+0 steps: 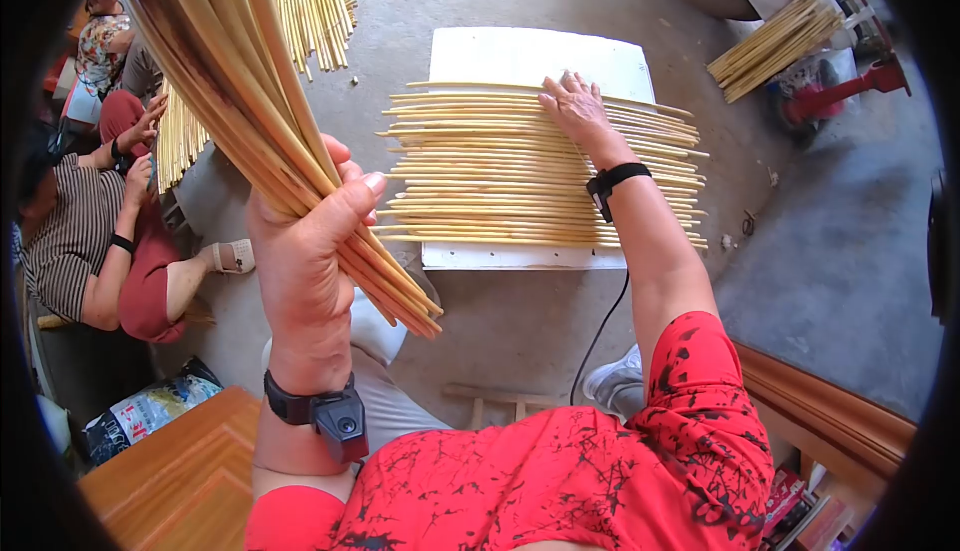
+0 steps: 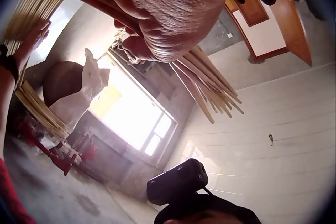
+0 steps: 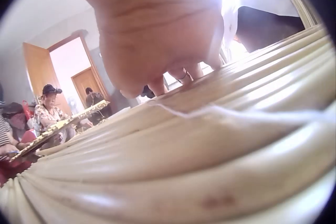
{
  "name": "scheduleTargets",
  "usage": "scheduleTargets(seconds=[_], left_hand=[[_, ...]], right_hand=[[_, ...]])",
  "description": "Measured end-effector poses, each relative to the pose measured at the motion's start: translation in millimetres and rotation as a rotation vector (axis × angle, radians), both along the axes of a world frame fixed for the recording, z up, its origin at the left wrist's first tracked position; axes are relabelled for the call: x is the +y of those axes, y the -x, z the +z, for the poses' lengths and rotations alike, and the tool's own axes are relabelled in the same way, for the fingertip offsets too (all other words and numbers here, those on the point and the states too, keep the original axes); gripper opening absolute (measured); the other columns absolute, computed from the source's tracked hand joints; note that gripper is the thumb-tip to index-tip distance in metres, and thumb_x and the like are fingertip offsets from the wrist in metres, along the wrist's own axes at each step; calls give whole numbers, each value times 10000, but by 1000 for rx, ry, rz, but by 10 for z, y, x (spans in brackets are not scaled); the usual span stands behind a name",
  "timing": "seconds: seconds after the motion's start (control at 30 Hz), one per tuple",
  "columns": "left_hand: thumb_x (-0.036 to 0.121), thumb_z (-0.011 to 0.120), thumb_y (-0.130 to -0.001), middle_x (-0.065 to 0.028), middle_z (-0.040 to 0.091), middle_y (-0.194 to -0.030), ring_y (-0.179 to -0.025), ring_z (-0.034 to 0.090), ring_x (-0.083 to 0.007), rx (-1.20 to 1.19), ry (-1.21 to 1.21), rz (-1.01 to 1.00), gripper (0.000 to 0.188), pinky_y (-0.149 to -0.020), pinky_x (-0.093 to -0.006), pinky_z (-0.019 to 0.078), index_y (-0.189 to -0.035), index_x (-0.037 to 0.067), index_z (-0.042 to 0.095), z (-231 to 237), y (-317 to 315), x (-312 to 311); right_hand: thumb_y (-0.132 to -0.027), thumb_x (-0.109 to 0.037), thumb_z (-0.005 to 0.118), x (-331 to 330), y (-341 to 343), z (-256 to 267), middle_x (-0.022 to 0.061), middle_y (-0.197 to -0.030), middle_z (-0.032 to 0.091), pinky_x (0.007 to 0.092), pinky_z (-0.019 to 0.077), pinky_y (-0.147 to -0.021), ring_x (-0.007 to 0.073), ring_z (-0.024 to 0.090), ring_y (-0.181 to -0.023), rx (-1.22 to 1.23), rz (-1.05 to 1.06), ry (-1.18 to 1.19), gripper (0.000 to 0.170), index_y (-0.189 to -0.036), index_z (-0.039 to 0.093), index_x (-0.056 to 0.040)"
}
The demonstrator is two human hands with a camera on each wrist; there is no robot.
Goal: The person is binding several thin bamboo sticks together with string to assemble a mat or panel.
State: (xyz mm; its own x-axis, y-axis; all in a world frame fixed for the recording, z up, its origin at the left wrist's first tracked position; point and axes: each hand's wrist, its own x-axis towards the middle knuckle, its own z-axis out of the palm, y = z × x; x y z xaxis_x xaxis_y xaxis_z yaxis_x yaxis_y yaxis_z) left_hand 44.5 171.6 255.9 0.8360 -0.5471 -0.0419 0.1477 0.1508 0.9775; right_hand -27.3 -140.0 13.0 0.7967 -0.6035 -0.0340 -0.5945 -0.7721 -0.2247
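Observation:
A thick bundle of pale peeled sticks point(image 1: 235, 81) is gripped in my left hand point(image 1: 310, 236), raised at the left of the head view. The lower ends of the bundle fan out below the thumb. More sticks point(image 1: 530, 176) lie side by side as a flat row across a white board point(image 1: 540, 53). My right hand point(image 1: 580, 111) rests on the far part of that row, its fingers spread and pointing away. In the right wrist view the fingertips touch the row of sticks point(image 3: 210, 150), and a thin white strand crosses them.
Another stick bundle point(image 1: 775, 43) lies at the far right beside a red metal tool point(image 1: 845, 91). Loose sticks point(image 1: 312, 11) are spread at the far left. A person in a striped shirt point(image 1: 75, 231) sits at the left. A wooden panel point(image 1: 185, 471) is near my left elbow.

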Motion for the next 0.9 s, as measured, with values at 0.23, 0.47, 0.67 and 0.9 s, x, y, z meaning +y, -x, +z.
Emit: scheduleTargets(seconds=[0.23, 0.47, 0.67, 0.9], left_hand=[[-73, 629, -672, -29, 532, -704, -609, 513, -94, 2, 2, 18, 228, -553, -208, 424, -866, 15, 546, 9, 54, -44], [-63, 634, -670, -24, 541, -693, -597, 510, -89, -5, -25, 18, 224, -551, -205, 418, -861, 12, 545, -23, 38, -86], [-33, 648, -649, -30, 546, -683, -579, 512, -99, -19, -31, -27, 240, -549, -208, 410, -860, 3, 540, -64, 6, -113], [-14, 630, -661, -33, 545, -715, -555, 537, -122, 97, -14, -243, 250, -514, -224, 447, -897, 7, 549, -164, 60, -176]], right_hand=[[-889, -513, 287, 89, 115, -47, 181, -1402, 237, 456, 106, -1069, 313, 163, -1322, 34, 50, 41, 571, -1337, 332, -162], [-892, -516, 271, 221, 74, -1, 171, -1412, 219, 426, 88, -1078, 307, 144, -1327, 5, 39, 29, 605, -1368, 261, -142], [-893, -354, 440, 8, 279, 354, 246, -1244, 431, 377, 352, -961, 354, 418, -1160, -683, -270, -25, 492, -1254, 400, -23], [-883, -137, 491, 79, 765, 1045, 95, -950, 609, 241, 503, -671, 140, 602, -860, -882, -391, -294, 244, -1073, 545, 7]])
